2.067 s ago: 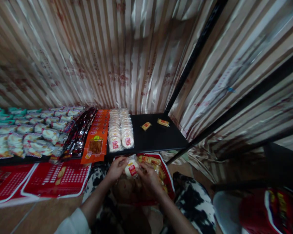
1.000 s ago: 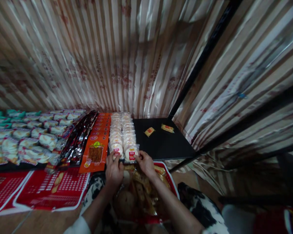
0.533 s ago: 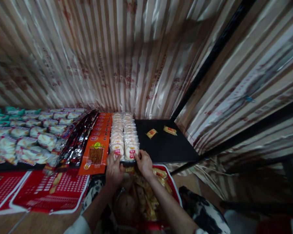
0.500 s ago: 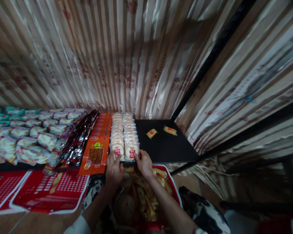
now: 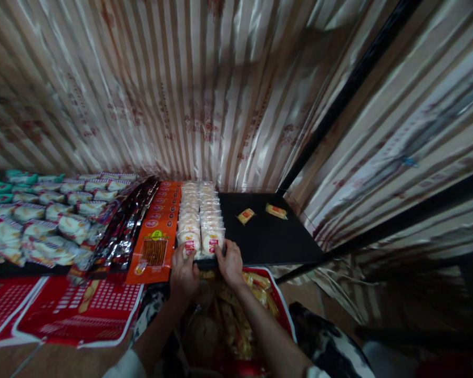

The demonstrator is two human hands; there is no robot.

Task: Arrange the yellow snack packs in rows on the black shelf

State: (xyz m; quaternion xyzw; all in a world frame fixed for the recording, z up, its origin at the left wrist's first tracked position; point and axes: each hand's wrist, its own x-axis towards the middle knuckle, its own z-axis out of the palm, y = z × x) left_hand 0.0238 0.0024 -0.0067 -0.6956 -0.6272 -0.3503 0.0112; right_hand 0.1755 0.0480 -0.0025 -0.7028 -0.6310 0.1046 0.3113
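Two rows of round white crackers in clear wrappers [image 5: 189,223] stand on the black shelf, their front packets carrying red labels. My left hand [image 5: 183,277] holds the lower edge of the front left packet [image 5: 189,242], fingers bent against it. At the front right packet [image 5: 211,243], my right hand [image 5: 230,262] has its thumb on the face and its fingers curled at the right side. Below my hands, between my legs, is a red basket [image 5: 286,310] of yellow-wrapped snacks and other packets, partly hidden by my forearms.
Two small yellow packets [image 5: 246,216] lie on the black shelf [image 5: 276,244] to the right. An orange snack bag [image 5: 155,233], dark shiny bags [image 5: 128,223] and many white packets [image 5: 57,212] fill the left. Red baskets [image 5: 114,310] sit below. A black frame bar [image 5: 339,113] slants at right.
My right hand has shifted slightly, its thumb lying further onto the front right packet. My left hand stays at the left packet. The rows look unchanged.
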